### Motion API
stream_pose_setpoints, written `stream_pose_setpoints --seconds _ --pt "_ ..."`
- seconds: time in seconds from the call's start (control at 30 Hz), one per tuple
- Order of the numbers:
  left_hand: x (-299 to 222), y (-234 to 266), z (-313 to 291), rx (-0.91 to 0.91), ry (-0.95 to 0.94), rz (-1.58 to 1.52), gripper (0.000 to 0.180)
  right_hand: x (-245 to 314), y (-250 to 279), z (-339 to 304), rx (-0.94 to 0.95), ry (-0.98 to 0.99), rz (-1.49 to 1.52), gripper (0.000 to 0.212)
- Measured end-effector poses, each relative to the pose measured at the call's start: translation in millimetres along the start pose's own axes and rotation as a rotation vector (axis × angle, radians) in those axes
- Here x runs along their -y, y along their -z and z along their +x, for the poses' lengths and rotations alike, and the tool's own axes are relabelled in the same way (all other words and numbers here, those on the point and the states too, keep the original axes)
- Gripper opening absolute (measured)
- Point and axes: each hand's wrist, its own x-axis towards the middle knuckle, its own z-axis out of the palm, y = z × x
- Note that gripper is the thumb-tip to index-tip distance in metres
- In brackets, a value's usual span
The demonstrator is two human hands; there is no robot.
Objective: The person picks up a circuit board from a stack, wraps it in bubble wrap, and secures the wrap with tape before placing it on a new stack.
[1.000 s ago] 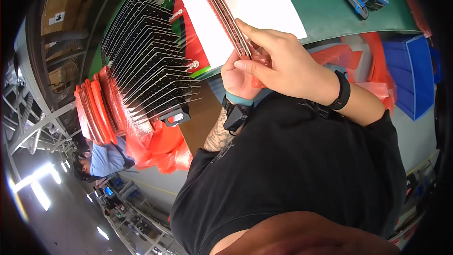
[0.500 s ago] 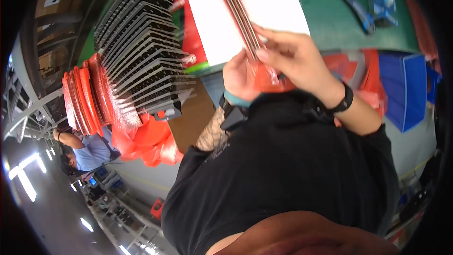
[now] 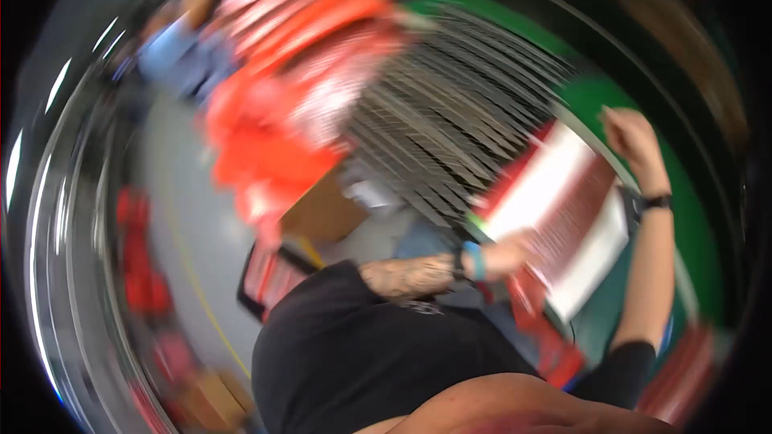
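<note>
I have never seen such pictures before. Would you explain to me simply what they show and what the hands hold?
No machine here: these are a person's bare hands. Every picture comes from a wide, rounding camera on the person's head, looking down. A white sheet lies on the green table, with a flat reddish bundle over it. Dark panels and red plastic wrapping are further left. The left hand is at the bundle; blur hides whether it grips. The right hand shows nothing in it.
</note>
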Motion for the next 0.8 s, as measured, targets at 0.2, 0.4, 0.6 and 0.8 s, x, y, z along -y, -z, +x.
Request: stream_pose_setpoints --seconds 0.2,0.4,0.6,0.8 --pt "31 -18 77 0.155 -0.217 0.337 0.034 -165 178 214 -0.319 -0.399 -0.189 0.062" --pt "29 -1 32 0.043 -0.174 0.27 0.034 -167 87 300 -0.304 -0.354 -0.369 0.077" --pt "12 11 10 0.146 -0.309 0.102 0.039 -189 137 322 -0.284 -0.356 -0.369 0.082" --pt "12 4 36 0.174 -0.225 0.275 0.046 -171 156 290 -0.369 -0.323 -0.747 0.086"
